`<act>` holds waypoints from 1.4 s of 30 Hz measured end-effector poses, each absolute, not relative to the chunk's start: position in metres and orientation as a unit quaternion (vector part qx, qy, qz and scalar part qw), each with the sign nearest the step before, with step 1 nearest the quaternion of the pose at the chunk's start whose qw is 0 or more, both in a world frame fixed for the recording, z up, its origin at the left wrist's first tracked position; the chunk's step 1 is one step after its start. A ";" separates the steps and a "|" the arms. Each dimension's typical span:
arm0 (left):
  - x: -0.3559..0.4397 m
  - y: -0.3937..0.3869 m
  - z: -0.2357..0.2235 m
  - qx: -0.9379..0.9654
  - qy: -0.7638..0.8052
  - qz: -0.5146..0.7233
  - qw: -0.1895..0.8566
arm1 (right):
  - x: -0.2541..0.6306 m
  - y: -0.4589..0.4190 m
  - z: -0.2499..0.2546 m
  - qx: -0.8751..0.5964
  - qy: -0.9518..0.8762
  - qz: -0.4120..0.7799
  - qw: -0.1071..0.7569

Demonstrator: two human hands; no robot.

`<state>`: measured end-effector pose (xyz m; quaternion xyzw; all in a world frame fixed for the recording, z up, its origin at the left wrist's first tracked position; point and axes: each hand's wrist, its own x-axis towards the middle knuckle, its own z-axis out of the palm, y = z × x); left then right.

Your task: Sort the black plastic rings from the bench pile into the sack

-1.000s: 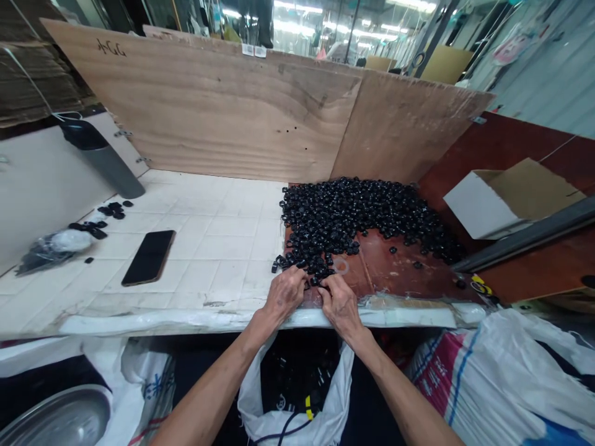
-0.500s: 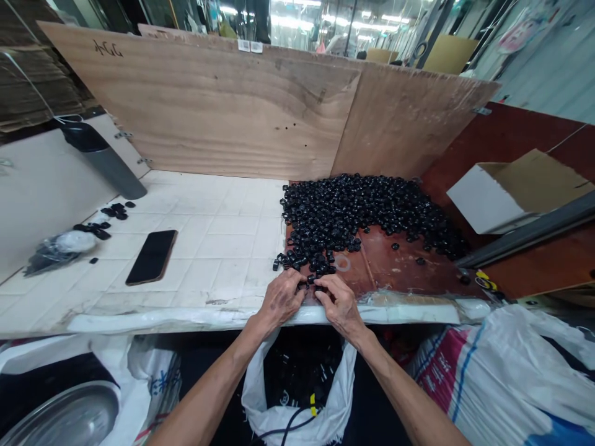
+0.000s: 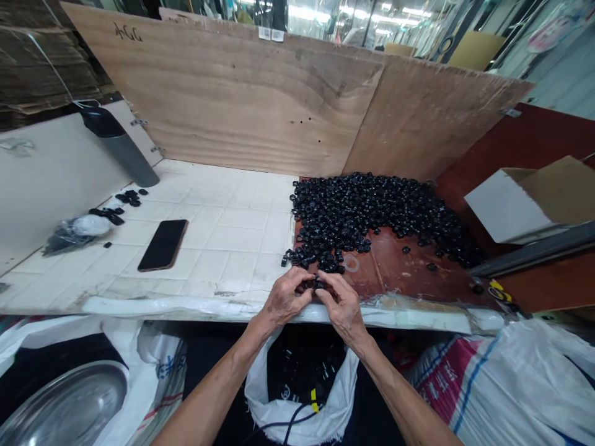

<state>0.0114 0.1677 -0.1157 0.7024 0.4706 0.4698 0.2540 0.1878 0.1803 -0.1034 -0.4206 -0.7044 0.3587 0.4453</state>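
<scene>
At the bench's front edge my left hand (image 3: 288, 296) and my right hand (image 3: 343, 305) meet, fingertips pinched together around small black plastic parts (image 3: 317, 282). The fingers partly cover these parts, so their exact shape is unclear. Just beyond my fingers spreads a large heap of small black plastic parts (image 3: 372, 207) on the reddish-brown board (image 3: 388, 257). Below my hands an open white woven sack (image 3: 260, 396) holds more black pieces, with a dark cable and a yellow tag at its mouth.
A phone (image 3: 163, 245) lies on the white bench top (image 3: 232, 238). Further left are a plastic bag of black pieces (image 3: 77, 232) and a grey bottle-like cylinder (image 3: 123, 148). A wooden panel (image 3: 260, 99) closes the back. An open carton (image 3: 511, 204) stands right, above yellow-handled scissors (image 3: 501, 292).
The view has shifted slightly, moving the bench to the right in the picture. My hands stay at the front edge, with their fingertips now closer around the small black parts.
</scene>
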 end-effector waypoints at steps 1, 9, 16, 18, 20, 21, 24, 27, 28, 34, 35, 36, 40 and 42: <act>0.012 0.167 -0.118 0.690 0.470 0.477 0.274 | 0.188 0.180 -0.104 -0.432 -0.699 0.359 0.443; 0.015 0.161 -0.114 0.573 0.431 0.529 0.454 | 0.189 0.180 -0.089 -0.401 -0.726 0.332 0.449; 0.012 0.161 -0.105 0.626 0.417 0.544 0.371 | 0.187 0.176 -0.083 -0.441 -0.713 0.329 0.435; 0.012 0.162 -0.105 0.642 0.411 0.552 0.339 | 0.186 0.175 -0.080 -0.436 -0.725 0.315 0.430; 0.012 0.162 -0.105 0.647 0.401 0.564 0.320 | 0.184 0.175 -0.075 -0.425 -0.738 0.305 0.427; 0.012 0.162 -0.105 0.648 0.398 0.569 0.312 | 0.183 0.175 -0.073 -0.422 -0.739 0.304 0.428; 0.012 0.161 -0.104 0.642 0.403 0.577 0.304 | 0.179 0.175 -0.069 -0.427 -0.730 0.313 0.431; 0.013 0.161 -0.102 0.623 0.413 0.580 0.325 | 0.179 0.177 -0.072 -0.410 -0.733 0.307 0.448; 0.013 0.161 -0.102 0.615 0.416 0.580 0.335 | 0.179 0.178 -0.073 -0.398 -0.737 0.301 0.456; 0.013 0.163 -0.106 0.612 0.407 0.586 0.343 | 0.185 0.179 -0.076 -0.394 -0.756 0.291 0.434; 0.013 0.163 -0.107 0.619 0.401 0.588 0.333 | 0.185 0.179 -0.077 -0.407 -0.758 0.283 0.423; 0.013 0.163 -0.108 0.626 0.395 0.589 0.324 | 0.184 0.179 -0.078 -0.422 -0.762 0.271 0.411; 0.013 0.164 -0.108 0.640 0.386 0.585 0.316 | 0.182 0.180 -0.086 -0.456 -0.787 0.211 0.357; 0.013 0.163 -0.106 0.635 0.393 0.581 0.323 | 0.183 0.180 -0.088 -0.457 -0.782 0.218 0.364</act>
